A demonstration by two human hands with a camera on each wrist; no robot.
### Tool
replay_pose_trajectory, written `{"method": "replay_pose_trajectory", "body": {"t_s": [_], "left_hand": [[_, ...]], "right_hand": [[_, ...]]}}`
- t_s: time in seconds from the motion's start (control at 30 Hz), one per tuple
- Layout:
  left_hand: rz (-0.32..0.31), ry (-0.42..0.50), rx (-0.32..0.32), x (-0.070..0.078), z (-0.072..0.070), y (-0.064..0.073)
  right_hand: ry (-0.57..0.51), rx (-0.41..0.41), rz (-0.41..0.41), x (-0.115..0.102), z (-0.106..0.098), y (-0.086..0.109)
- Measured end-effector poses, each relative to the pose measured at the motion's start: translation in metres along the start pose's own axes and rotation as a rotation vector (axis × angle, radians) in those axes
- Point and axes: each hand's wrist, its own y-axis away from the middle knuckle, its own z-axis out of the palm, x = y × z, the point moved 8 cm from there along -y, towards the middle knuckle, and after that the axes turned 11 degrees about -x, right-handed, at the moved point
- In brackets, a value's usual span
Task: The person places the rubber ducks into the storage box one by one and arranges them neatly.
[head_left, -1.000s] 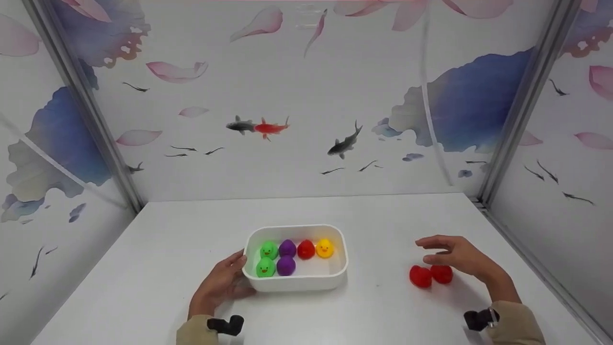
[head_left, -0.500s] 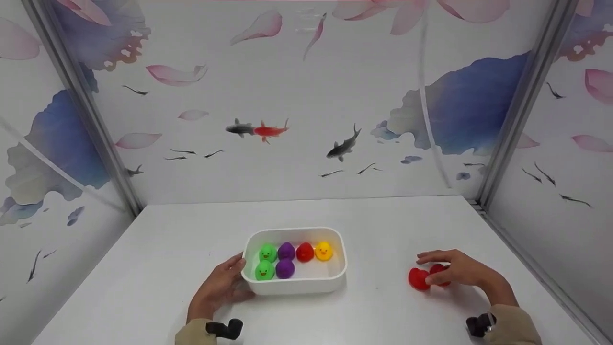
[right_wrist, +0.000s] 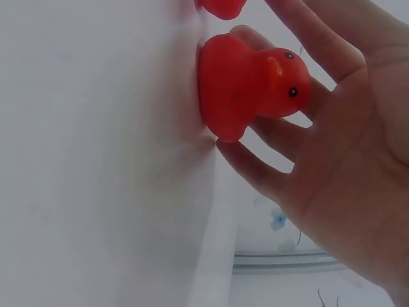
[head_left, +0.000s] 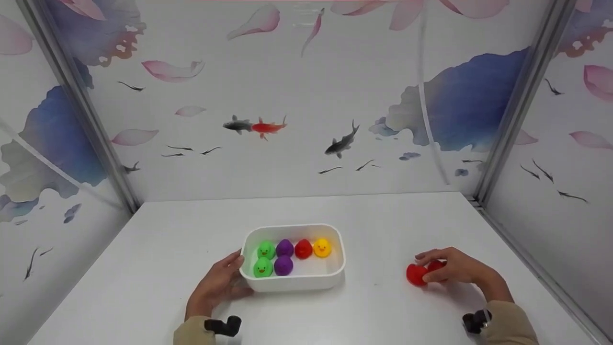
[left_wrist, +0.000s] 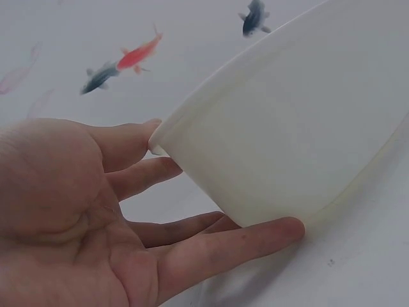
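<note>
The left hand (head_left: pixel 216 282) holds the left end of a white plastic container (head_left: pixel 299 283); in the left wrist view its fingers touch the container's rim and lower side. Inside lie two green toy ducks (head_left: pixel 263 267), two purple ones (head_left: pixel 284 265), a red one (head_left: pixel 303 249) and a yellow one (head_left: pixel 322 247). On the right, the right hand (head_left: pixel 455 267) has thumb and finger on either side of the left red toy duck (head_left: pixel 415 274). Its other fingers lie behind the second red duck (right_wrist: pixel 233 83); both ducks stand on the table.
A white table (head_left: pixel 373 215) bears everything. White panels printed with fish and petals enclose it at the back (head_left: pixel 306 96) and both sides, with metal posts (head_left: pixel 522 105) at the corners. Black wrist mounts (head_left: pixel 222 326) sit at the sleeve cuffs.
The right hand has come down from above the two red toy ducks, its thumb and fingers now around them. The left hand, the container and the ducks in it have stayed put.
</note>
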Motion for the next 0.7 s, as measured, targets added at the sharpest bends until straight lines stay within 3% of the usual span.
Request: {"method": "replay_pose_trajectory", "body": {"t_s": [0.2,0.5,0.7], "left_hand": [[-0.002,0.007,-0.011,0.001,0.001,0.000],[0.013,0.003,-0.023,0.003,0.000,0.001],[0.018,-0.001,-0.043,0.004,0.003,0.000]], "right_hand": [[-0.030,0.006,0.004,-0.005,-0.001,-0.001],[-0.041,0.140,0.106,-0.022,-0.010,-0.002],[-0.063,0.153,0.102,-0.036,-0.012,0.000]]}}
